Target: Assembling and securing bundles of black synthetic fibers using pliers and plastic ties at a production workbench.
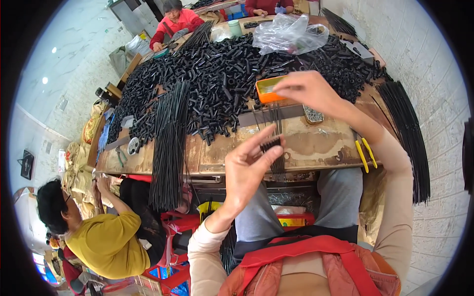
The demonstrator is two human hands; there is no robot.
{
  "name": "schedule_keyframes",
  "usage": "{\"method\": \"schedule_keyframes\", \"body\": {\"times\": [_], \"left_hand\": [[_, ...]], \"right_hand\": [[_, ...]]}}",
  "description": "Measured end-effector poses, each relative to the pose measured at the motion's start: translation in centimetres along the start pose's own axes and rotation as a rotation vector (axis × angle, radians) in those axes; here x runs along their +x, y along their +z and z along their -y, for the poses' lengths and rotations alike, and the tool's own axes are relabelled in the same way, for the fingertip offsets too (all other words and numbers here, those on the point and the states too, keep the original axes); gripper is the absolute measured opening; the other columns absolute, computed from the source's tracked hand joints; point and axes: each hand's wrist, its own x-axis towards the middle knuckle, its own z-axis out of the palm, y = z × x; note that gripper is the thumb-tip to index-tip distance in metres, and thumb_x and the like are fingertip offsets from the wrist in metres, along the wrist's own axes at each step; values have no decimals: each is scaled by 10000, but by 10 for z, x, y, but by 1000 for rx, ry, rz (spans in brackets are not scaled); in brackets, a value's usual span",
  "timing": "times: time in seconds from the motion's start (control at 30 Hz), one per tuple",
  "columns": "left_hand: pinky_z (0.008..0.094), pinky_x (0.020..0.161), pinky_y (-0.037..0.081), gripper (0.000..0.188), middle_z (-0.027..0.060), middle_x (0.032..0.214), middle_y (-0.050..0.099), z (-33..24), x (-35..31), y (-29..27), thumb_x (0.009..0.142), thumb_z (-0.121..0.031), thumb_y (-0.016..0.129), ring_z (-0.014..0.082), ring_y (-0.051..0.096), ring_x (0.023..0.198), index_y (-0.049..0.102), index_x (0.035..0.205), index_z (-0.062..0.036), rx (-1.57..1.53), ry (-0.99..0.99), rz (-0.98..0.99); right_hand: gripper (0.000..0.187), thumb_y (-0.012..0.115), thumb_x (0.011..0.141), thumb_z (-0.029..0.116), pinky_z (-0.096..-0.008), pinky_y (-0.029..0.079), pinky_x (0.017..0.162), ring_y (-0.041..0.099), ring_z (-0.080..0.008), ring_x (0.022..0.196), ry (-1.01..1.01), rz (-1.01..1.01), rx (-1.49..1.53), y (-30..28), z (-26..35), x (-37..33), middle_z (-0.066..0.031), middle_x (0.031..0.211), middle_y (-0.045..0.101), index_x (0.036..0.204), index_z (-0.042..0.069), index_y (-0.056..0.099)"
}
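Observation:
My left hand (249, 167) is raised over the table's near edge and pinches a small bunch of thin black rods (274, 143), which hang down from its fingertips. My right hand (308, 91) reaches forward with its fingers dipped into a small orange tray (264, 91) on the wooden table (316, 145). Whether those fingers hold anything is hidden. A big heap of short black tubes (222, 79) covers the table behind the tray.
A long bundle of black rods (170, 143) hangs over the near edge at left; another (410, 133) lies along the right. Yellow-handled pliers (365, 154) and a clear plastic bag (289, 33) lie on the table. People sit at lower left (98, 232) and at the far end (175, 22).

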Motion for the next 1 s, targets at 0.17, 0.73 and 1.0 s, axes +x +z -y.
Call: {"method": "schedule_keyframes", "body": {"times": [0.17, 0.73, 1.0], "left_hand": [[277, 860, 564, 270, 135, 1029, 692, 1, 7, -7, 894, -1, 638, 146, 663, 936, 635, 1159, 50, -96, -23, 23], [281, 834, 580, 216, 130, 1005, 695, 0, 4, -9, 896, 3, 631, 157, 672, 923, 654, 1106, 47, -115, -45, -16], [291, 849, 577, 234, 139, 1015, 695, -1, 5, -14, 883, -10, 652, 171, 673, 939, 656, 1110, 44, -128, -85, 42]], "right_hand": [[380, 682, 789, 37, -296, 494, 613, 604, -213, 696, -144, 27, -176, -16, 99, -55, -68, 812, 610, 1152, 146, 685], [557, 628, 684, 45, -306, 485, 564, 565, -192, 702, -383, 35, -733, -3, 118, -70, -45, 817, 526, 1241, 35, 601], [310, 647, 678, 63, -309, 500, 582, 601, -212, 729, -472, -25, -568, -12, 109, -56, -77, 862, 595, 982, 3, 646]]}}
